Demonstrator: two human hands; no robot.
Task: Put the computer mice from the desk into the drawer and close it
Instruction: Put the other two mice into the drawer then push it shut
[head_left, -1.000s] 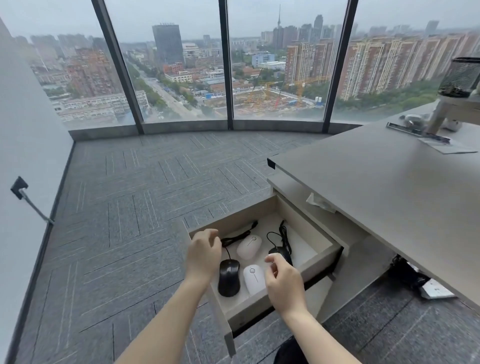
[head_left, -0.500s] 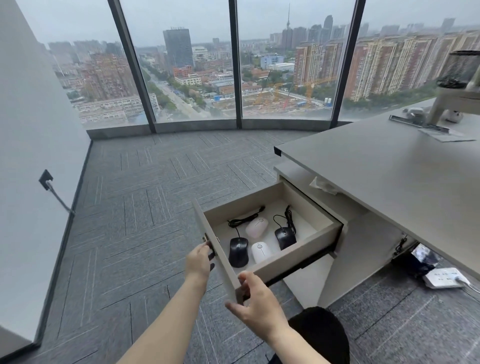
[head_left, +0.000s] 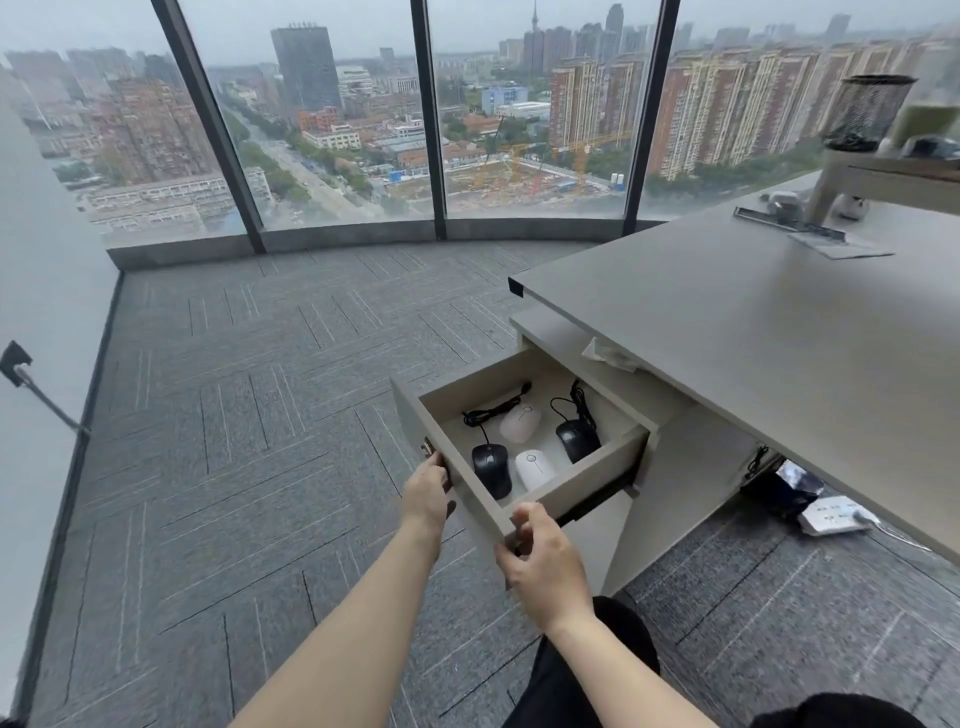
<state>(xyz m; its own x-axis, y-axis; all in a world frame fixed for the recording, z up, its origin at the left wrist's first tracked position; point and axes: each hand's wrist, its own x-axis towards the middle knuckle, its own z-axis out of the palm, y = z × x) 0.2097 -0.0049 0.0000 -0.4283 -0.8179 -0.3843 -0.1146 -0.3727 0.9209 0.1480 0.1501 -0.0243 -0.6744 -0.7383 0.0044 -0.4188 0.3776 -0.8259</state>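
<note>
1. Drawer (head_left: 597, 475): pulled partly out from the cabinet under the surface (head_left: 753, 332), its interior open to view.
2. Black wired mouse (head_left: 490, 469): lies at the drawer's front left corner, its cable running back to a coiled bundle near the rear wall.
3. White mouse (head_left: 535, 468): lies just beside the black wired mouse, against the drawer's front right wall.
4. Pale pink mouse (head_left: 520, 423): lies in the middle of the drawer floor, behind the white mouse.
5. Second black mouse (head_left: 577, 439): lies by the drawer's right wall, its cable coiled toward the rear right corner.
6. Left hand (head_left: 427, 492): its grip rests against the outer face of the drawer front, near the left edge; fingers curled at the panel, and how tightly they close cannot be told.
7. Right hand (head_left: 543, 566): its grip is closed on the near lower corner of the drawer front, thumb on top and fingers wrapped under the edge.
8. Surface: the near part is bare of mice; a mesh holder (head_left: 866, 111) stands on a raised stand at its far right edge.
9. Power strip (head_left: 831, 515): lies on the carpet under the surface.
</note>
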